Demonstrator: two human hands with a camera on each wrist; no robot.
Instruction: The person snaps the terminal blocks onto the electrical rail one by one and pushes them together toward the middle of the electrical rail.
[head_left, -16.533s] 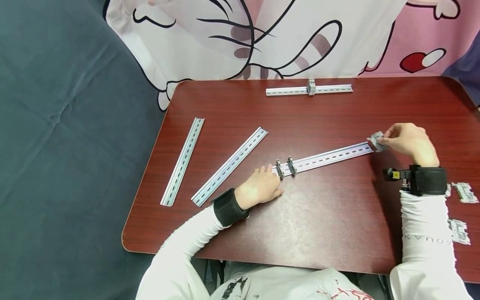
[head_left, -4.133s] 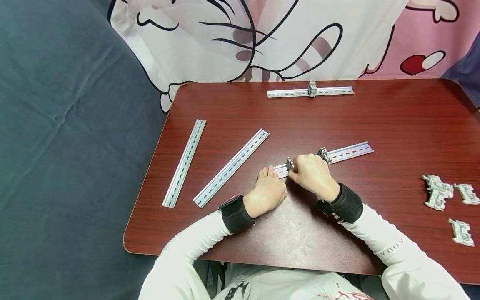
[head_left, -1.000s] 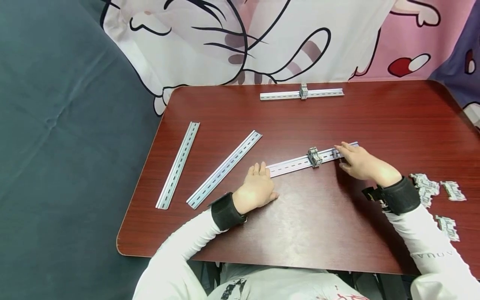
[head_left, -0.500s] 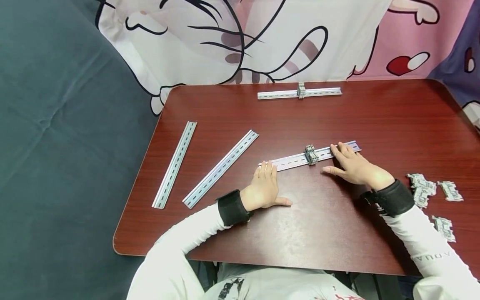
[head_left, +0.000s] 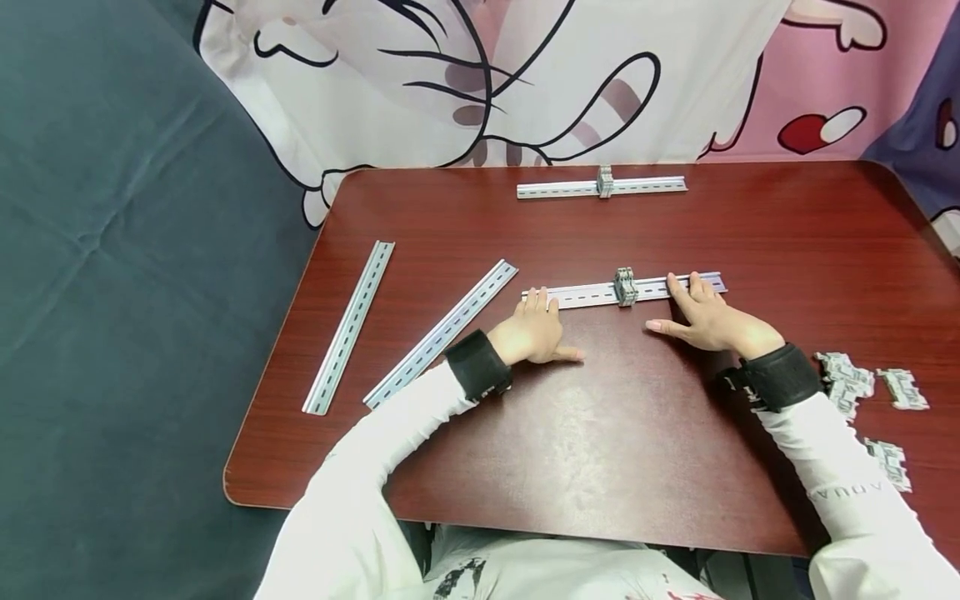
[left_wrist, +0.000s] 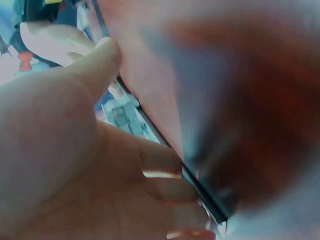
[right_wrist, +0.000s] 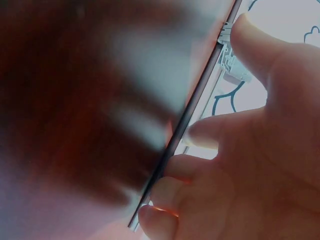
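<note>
A slotted metal DIN rail (head_left: pixel 585 296) lies nearly crosswise on the table, with a small stack of grey terminal blocks (head_left: pixel 625 287) clipped near its middle. My left hand (head_left: pixel 534 329) rests its extended fingers on the rail's left end, thumb spread to the right. On the right part of the rail, my right hand (head_left: pixel 711 320) lays its outstretched fingers, thumb pointing left toward the blocks. The right wrist view shows fingers along the rail's dark edge (right_wrist: pixel 187 112), and the blocks (right_wrist: pixel 234 65) beyond the thumb. In the left wrist view the blocks (left_wrist: pixel 124 116) appear past the palm.
Two bare rails, one slanted (head_left: pixel 450 325) and one steeper (head_left: pixel 348 329), lie to the left. Another rail (head_left: pixel 562 190) with a block stack (head_left: pixel 604 182) lies along the back edge. Several loose terminal blocks (head_left: pixel 846 382) lie at right, beside my right forearm.
Earlier my right hand brought a block from the right and worked at the rail. Now the blocks stand together mid-rail, and both hands have shifted the rail away from me and straightened it.
</note>
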